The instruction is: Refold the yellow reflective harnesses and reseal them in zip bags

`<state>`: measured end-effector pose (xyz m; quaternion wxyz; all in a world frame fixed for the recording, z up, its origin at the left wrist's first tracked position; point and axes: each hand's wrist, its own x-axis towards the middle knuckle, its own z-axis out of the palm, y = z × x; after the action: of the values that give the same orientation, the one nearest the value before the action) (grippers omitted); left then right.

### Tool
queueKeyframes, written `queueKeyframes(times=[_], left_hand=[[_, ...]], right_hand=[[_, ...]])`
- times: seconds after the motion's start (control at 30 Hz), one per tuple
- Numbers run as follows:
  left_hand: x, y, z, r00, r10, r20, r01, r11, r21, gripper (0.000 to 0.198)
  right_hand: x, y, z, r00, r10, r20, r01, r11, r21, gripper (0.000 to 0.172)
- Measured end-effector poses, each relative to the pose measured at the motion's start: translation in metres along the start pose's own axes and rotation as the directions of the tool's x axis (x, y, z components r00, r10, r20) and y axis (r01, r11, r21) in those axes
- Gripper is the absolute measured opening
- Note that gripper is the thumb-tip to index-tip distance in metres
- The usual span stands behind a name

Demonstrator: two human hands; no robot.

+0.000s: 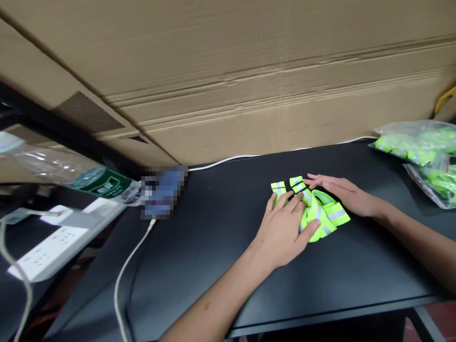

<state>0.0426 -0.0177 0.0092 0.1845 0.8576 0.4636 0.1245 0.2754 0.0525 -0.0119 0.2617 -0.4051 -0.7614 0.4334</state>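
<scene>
A small heap of neon-yellow straps with grey reflective stripes (329, 214) lies on the black table (221, 247), right of centre. My left hand (285, 228) rests flat on the heap's left part, fingers stretched forward over two strap ends (280, 187). My right hand (344, 192) lies flat along the heap's far side, fingers extended to the left and touching the straps. Neither hand grips anything.
Clear plastic bags of the same neon straps (423, 147) sit at the right edge. A cardboard wall (249, 85) stands behind the table. A white cable (128, 270) runs across the left side to a blurred device (164, 192). A plastic bottle (71, 173) and white power strip (53, 247) lie at left.
</scene>
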Motion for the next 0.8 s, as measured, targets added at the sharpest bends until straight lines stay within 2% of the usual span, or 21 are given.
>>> queueKeyframes(times=[0.1,0.17,0.2,0.33,0.53,0.7,0.8], left_hand=[[0.000,0.000,0.002,1.000,-0.018,0.004,0.018,1.000,0.005,0.050],[0.000,0.001,0.002,1.000,-0.026,-0.003,0.026,1.000,-0.004,0.049],[0.000,0.001,0.002,1.000,-0.030,-0.008,0.030,0.999,-0.012,0.048],[0.001,0.002,0.003,0.999,-0.038,-0.033,0.036,0.998,-0.058,0.050],[-0.002,-0.001,0.006,0.997,-0.019,-0.069,0.011,0.994,-0.113,0.054],[-0.006,-0.005,0.001,0.998,0.052,-0.036,-0.056,0.991,-0.122,0.043],[-0.007,-0.010,0.001,0.996,0.084,-0.041,-0.090,0.981,-0.169,0.039]], right_hand=[[-0.020,-0.003,0.011,0.986,-0.003,-0.166,0.006,1.000,0.013,0.036],[-0.034,-0.008,0.018,0.962,-0.048,-0.270,0.030,0.997,-0.072,0.034],[-0.042,-0.011,0.020,0.959,-0.083,-0.270,0.049,0.990,-0.130,0.033],[-0.058,-0.020,0.029,0.977,-0.196,-0.082,0.158,0.929,-0.334,0.041],[-0.043,-0.020,0.039,0.941,-0.311,0.136,0.336,0.800,-0.497,0.050],[-0.039,-0.021,0.043,0.931,-0.308,0.194,0.362,0.726,-0.585,0.050],[-0.043,-0.020,0.044,0.925,-0.314,0.213,0.375,0.672,-0.638,0.060]])
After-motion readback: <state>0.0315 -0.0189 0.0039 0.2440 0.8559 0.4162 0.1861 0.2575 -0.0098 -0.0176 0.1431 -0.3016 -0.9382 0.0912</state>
